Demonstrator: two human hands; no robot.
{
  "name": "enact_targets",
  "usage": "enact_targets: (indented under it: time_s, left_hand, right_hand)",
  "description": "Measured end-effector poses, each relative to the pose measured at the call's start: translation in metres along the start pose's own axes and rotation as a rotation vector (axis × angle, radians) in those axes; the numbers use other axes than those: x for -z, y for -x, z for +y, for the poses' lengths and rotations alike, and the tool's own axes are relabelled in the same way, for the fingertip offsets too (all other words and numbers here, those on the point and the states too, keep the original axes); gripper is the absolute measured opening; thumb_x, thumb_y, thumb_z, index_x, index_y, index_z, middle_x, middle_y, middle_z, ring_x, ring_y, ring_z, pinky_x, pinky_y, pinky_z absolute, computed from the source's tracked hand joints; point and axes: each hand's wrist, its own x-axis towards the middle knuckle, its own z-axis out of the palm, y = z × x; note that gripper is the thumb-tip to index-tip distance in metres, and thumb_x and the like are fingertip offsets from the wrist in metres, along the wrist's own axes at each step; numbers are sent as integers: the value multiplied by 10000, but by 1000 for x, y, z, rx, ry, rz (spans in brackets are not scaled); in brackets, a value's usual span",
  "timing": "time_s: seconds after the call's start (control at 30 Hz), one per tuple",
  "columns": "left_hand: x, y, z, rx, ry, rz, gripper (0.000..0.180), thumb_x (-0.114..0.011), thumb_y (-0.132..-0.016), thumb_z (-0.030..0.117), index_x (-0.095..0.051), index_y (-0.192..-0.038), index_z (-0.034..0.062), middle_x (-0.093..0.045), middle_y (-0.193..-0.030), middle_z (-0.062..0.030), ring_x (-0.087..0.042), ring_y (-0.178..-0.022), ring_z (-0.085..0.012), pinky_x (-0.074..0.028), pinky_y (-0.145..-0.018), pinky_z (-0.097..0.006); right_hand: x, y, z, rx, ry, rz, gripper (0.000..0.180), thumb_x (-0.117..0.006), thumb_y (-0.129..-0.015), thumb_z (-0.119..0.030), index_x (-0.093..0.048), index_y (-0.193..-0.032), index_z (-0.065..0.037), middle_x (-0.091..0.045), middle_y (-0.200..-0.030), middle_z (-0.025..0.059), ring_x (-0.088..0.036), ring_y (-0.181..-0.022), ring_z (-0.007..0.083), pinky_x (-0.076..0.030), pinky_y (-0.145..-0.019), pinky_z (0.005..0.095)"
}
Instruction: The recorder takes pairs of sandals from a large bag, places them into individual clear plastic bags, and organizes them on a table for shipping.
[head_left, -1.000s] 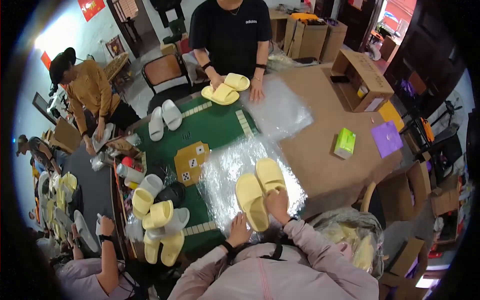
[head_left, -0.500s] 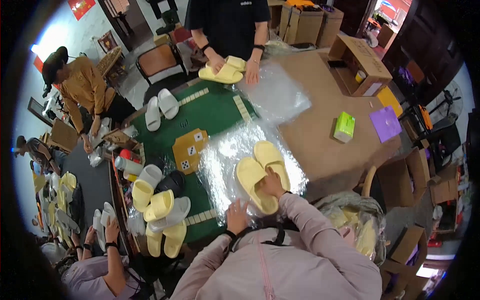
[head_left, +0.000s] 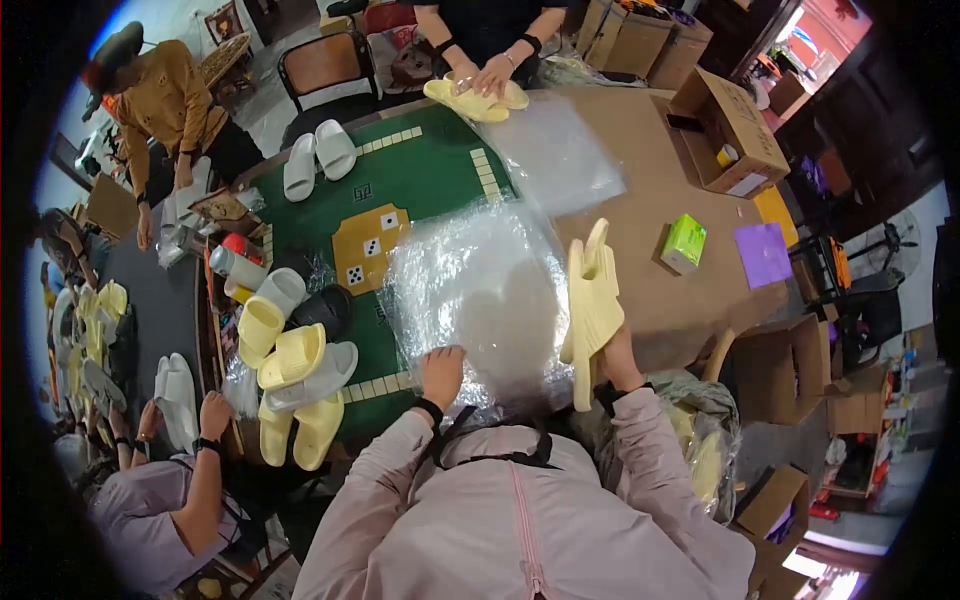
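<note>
Green mat and brown desk [head_left: 640, 290] carry a plastic sheet [head_left: 480, 290] at the near edge. Left hand [head_left: 441, 369] presses flat on it; right hand [head_left: 612, 362] grips yellow slippers [head_left: 592, 300] upright beside it.

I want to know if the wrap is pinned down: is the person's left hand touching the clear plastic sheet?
Touching. The head view shows the left hand flat on the near edge of the clear plastic sheet, no gap.
</note>
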Motion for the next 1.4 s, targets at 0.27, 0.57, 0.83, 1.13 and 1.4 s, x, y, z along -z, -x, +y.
enact_targets:
  time_s: [0.27,0.57,0.83,1.13,1.4]
  left_hand:
    - [-9,-18,-17,40,417,153,224,-463,-757,21,-539,-967,40,-552,-1063,-163,-515,-1008,-332,-387,-898,-393]
    - [15,-29,-33,107,-118,-63,349,-545,-734,126,-570,-1079,83,-349,-1316,-201,-244,-1255,-387,-186,-1024,-515]
    - [-4,20,20,-105,-254,-226,756,-608,-690,530,-337,-1331,235,-263,-1390,-173,-181,-1283,-415,-157,-961,-636]
    - [-25,24,-2,-193,-161,-66,505,-515,-789,369,-430,-1271,246,-278,-1360,-217,-281,-1231,-429,-241,-944,-585]
    - [-15,15,-10,-113,8,-244,496,-560,-769,364,-465,-1247,269,-269,-1361,-210,-257,-1237,-441,-237,-955,-572]
  right_hand:
    - [-2,23,-27,10,32,20,319,-494,-888,-142,-490,-1155,32,-590,-1033,60,-582,-899,138,-480,-752,268]
    - [11,29,5,-115,177,9,272,-551,-833,-48,-543,-1092,35,-610,-1024,64,-572,-890,134,-456,-768,276]
    - [-28,53,0,-127,571,-388,361,-606,-787,-48,-529,-1139,-15,-594,-1070,43,-517,-966,108,-426,-822,269]
    - [-32,61,12,-341,537,-614,446,-609,-807,-109,-458,-1219,-28,-523,-1171,59,-461,-1049,116,-372,-908,269]
    - [-27,57,8,-391,356,-545,397,-567,-812,-26,-483,-1200,-18,-572,-1069,-9,-489,-947,70,-403,-851,239]
